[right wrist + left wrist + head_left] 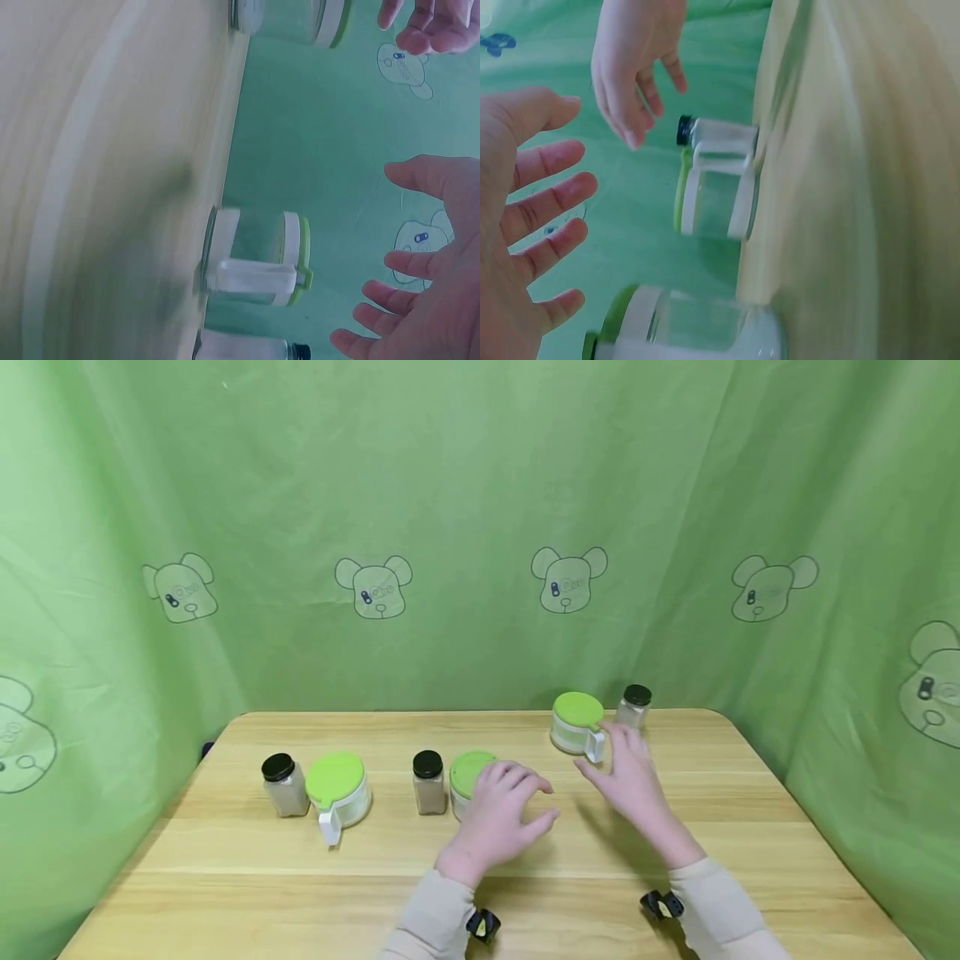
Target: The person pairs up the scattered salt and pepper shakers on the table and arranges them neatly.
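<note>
Head view: the rear jar (570, 737) stands near the far edge of the table (262, 893), its green lid (578, 708) on and its white handle (595, 746) on the near right side. The rear bottle (633, 703) stands just beside the rear jar, to its right. The middle jar (467, 777) is left of the rear jar and nearer the person; the middle bottle (430, 789) is farther left. The left jar (339, 787) and left bottle (287, 789) are well apart from the rear jar, to its left.

Right hand (633, 772): above the near right side of the rear jar, fingers spread, no contact, empty. Left hand (498, 814): left of the rear jar, above the middle jar, fingers spread, empty.

Step in hand: apparently an empty-handed hover; reach or release cannot be determined. Next move: gripping the rear jar would call for lowering the right hand and curling its fingers round the handle or body, clear of the rear bottle.
</note>
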`<state>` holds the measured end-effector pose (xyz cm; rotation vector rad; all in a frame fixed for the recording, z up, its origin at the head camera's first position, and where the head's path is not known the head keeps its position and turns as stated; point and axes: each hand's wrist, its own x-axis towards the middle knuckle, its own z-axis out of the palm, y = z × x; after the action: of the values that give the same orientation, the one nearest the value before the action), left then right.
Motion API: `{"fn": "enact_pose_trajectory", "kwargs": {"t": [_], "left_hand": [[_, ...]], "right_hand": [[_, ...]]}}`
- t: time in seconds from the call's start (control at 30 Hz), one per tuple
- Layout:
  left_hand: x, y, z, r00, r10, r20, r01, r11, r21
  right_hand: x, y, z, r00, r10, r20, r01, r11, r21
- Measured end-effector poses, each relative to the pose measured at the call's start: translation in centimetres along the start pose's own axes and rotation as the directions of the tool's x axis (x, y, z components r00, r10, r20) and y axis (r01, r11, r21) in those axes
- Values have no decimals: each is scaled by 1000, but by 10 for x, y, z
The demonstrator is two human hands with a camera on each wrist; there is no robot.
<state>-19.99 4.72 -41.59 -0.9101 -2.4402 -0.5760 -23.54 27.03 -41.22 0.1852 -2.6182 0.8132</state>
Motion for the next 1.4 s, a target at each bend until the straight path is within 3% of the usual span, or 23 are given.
{"fn": "enact_pose_trajectory", "kwargs": {"t": [0.3, 0.7, 1.0, 1.2, 1.4], "left_hand": [[2, 17, 15, 998, 61, 31, -62, 997, 46], [7, 20, 25, 986, 154, 66, -162, 977, 140], [4, 15, 23, 960, 231, 155, -260, 943, 207], [4, 9, 17, 943, 303, 139, -329, 913, 242], [6, 6, 16, 930, 332, 154, -363, 893, 267]], "right_hand": [[4, 13, -7, 1000, 19, 1, -19, 1000, 5], [21, 37, -1, 997, 47, 57, -50, 997, 63], [41, 48, 15, 991, 79, 109, -88, 993, 79], [59, 45, 25, 984, 122, 133, -136, 985, 102], [70, 48, 38, 974, 185, 133, -198, 976, 90]]}}
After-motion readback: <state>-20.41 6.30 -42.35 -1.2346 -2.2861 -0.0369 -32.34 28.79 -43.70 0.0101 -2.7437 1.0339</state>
